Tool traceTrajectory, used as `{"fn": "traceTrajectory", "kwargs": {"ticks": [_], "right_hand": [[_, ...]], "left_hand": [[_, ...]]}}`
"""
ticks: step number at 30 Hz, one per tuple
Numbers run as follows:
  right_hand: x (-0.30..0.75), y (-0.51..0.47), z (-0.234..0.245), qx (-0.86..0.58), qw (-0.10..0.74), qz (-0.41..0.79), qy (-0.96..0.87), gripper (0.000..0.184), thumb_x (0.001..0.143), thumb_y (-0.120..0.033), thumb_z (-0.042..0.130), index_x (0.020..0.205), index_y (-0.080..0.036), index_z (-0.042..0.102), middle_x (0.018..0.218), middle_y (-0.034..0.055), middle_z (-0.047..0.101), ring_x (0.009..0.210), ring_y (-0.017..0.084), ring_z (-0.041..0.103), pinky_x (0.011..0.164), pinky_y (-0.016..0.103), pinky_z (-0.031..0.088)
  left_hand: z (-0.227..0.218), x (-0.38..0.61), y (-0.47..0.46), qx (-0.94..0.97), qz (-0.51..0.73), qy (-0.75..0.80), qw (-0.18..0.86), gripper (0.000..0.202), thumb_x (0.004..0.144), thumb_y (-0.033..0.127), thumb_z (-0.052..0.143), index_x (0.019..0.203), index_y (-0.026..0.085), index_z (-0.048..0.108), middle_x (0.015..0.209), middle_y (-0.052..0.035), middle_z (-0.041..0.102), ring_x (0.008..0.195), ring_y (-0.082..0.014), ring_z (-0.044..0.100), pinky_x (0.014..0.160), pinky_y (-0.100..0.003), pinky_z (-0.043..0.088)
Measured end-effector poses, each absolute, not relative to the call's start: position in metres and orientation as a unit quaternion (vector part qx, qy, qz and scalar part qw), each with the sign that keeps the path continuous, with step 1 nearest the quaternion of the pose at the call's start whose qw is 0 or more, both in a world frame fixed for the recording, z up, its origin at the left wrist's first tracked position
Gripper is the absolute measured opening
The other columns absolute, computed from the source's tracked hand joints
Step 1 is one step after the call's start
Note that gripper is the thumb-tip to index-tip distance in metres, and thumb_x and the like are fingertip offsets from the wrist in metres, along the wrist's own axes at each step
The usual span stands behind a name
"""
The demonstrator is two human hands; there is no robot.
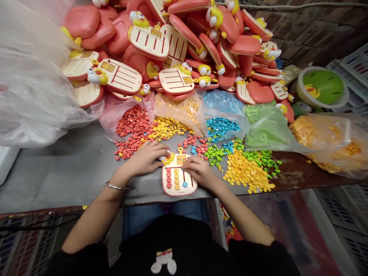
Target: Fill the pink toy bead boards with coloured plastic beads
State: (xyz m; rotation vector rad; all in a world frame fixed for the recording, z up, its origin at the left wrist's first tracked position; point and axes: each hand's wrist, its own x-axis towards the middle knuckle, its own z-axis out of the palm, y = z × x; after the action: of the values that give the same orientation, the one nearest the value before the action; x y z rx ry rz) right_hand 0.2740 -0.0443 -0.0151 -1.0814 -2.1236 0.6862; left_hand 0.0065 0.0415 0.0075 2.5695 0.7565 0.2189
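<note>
A pink toy calculator (178,180) lies face up at the table's near edge, with red, yellow and one blue button seated in its slots. My left hand (145,158) rests on its upper left corner, fingers curled over the yellow duck head. My right hand (198,168) sits on its right side, fingers bent and pinched near the screen; what they hold is too small to name. Loose red buttons (130,132), yellow buttons (166,128), blue buttons (220,126), green buttons (214,153) and orange-yellow buttons (247,172) lie just beyond my hands.
A big heap of pink toy calculators (178,42) fills the back of the table. Clear plastic bags (31,76) bulge at the left. A bag of orange pieces (330,142) and a green-lidded tub (323,86) stand at the right. White crates (356,61) are beyond.
</note>
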Motion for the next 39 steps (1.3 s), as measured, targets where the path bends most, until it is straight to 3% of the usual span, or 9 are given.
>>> {"fn": "traceTrajectory", "kwargs": {"ticks": [6, 8, 10, 13, 16, 23, 31, 35, 39], "right_hand": [[0.286, -0.035, 0.002, -0.356, 0.278, 0.399, -0.798, 0.014, 0.094, -0.031, 0.061, 0.094, -0.023, 0.072, 0.088, 0.0026, 0.072, 0.085, 0.017, 0.065, 0.084, 0.034, 0.051], [0.293, -0.027, 0.001, -0.457, 0.308, 0.311, -0.775, 0.016, 0.096, -0.028, 0.057, 0.1, -0.021, 0.071, 0.093, 0.0057, 0.071, 0.089, 0.019, 0.064, 0.082, 0.035, 0.051], [0.296, -0.016, -0.005, -0.53, 0.281, 0.189, -0.778, 0.016, 0.095, -0.025, 0.057, 0.099, -0.018, 0.071, 0.097, 0.0097, 0.068, 0.093, 0.023, 0.061, 0.083, 0.038, 0.05], [0.295, -0.004, -0.016, -0.541, 0.188, 0.077, -0.816, 0.016, 0.094, -0.019, 0.056, 0.09, -0.016, 0.071, 0.094, 0.012, 0.066, 0.093, 0.026, 0.058, 0.084, 0.04, 0.049], [0.292, -0.003, -0.021, -0.53, 0.162, 0.037, -0.832, 0.016, 0.094, -0.016, 0.055, 0.09, -0.017, 0.071, 0.095, 0.0109, 0.068, 0.094, 0.025, 0.057, 0.084, 0.039, 0.048], [0.29, -0.019, -0.012, -0.492, 0.268, 0.075, -0.825, 0.013, 0.095, -0.023, 0.058, 0.096, -0.019, 0.07, 0.093, 0.0076, 0.072, 0.093, 0.023, 0.057, 0.085, 0.038, 0.048], [0.284, -0.029, -0.011, -0.471, 0.269, 0.143, -0.828, 0.016, 0.095, -0.022, 0.057, 0.091, -0.023, 0.072, 0.099, 0.0077, 0.071, 0.097, 0.024, 0.054, 0.089, 0.045, 0.047], [0.283, -0.046, -0.014, -0.458, 0.303, 0.194, -0.813, 0.016, 0.095, -0.022, 0.057, 0.09, -0.023, 0.072, 0.088, 0.0062, 0.071, 0.086, 0.022, 0.056, 0.079, 0.04, 0.049], [0.266, -0.057, -0.02, -0.497, 0.353, 0.201, -0.767, 0.021, 0.094, -0.023, 0.058, 0.112, -0.023, 0.069, 0.086, 0.0062, 0.071, 0.081, 0.022, 0.06, 0.076, 0.038, 0.05]], "left_hand": [[0.008, 0.006, 0.043, 0.93, 0.077, 0.272, 0.234, 0.022, 0.094, 0.035, 0.058, 0.113, 0.025, 0.063, 0.13, -0.003, 0.061, 0.111, -0.0245, 0.05, 0.09, -0.038, 0.035], [0.008, 0.007, 0.043, 0.93, 0.078, 0.271, 0.236, 0.023, 0.094, 0.036, 0.058, 0.113, 0.025, 0.063, 0.13, -0.003, 0.061, 0.111, -0.0243, 0.05, 0.09, -0.038, 0.035], [0.008, 0.007, 0.043, 0.93, 0.08, 0.267, 0.24, 0.023, 0.095, 0.037, 0.057, 0.113, 0.025, 0.063, 0.13, -0.0034, 0.061, 0.111, -0.0242, 0.05, 0.091, -0.038, 0.035], [0.007, 0.006, 0.043, 0.929, 0.081, 0.266, 0.244, 0.022, 0.095, 0.038, 0.056, 0.112, 0.025, 0.063, 0.13, -0.004, 0.061, 0.111, -0.0243, 0.051, 0.091, -0.039, 0.034], [0.007, 0.006, 0.043, 0.929, 0.082, 0.265, 0.245, 0.022, 0.095, 0.038, 0.055, 0.112, 0.025, 0.063, 0.13, -0.0036, 0.061, 0.112, -0.0242, 0.051, 0.092, -0.038, 0.034], [0.007, 0.006, 0.043, 0.927, 0.089, 0.266, 0.249, 0.022, 0.094, 0.037, 0.057, 0.111, 0.025, 0.064, 0.129, -0.0043, 0.062, 0.111, -0.024, 0.051, 0.091, -0.037, 0.034], [0.008, 0.007, 0.042, 0.929, 0.085, 0.276, 0.232, 0.025, 0.093, 0.04, 0.059, 0.114, 0.025, 0.063, 0.128, -0.0041, 0.063, 0.109, -0.0242, 0.051, 0.088, -0.037, 0.035], [0.008, 0.007, 0.042, 0.93, 0.086, 0.278, 0.226, 0.024, 0.093, 0.038, 0.059, 0.113, 0.026, 0.064, 0.126, -0.0044, 0.064, 0.108, -0.0244, 0.051, 0.087, -0.038, 0.034], [0.009, 0.007, 0.042, 0.93, 0.082, 0.277, 0.226, 0.023, 0.093, 0.037, 0.059, 0.113, 0.025, 0.064, 0.128, -0.0036, 0.063, 0.108, -0.0241, 0.051, 0.087, -0.037, 0.034]]}}
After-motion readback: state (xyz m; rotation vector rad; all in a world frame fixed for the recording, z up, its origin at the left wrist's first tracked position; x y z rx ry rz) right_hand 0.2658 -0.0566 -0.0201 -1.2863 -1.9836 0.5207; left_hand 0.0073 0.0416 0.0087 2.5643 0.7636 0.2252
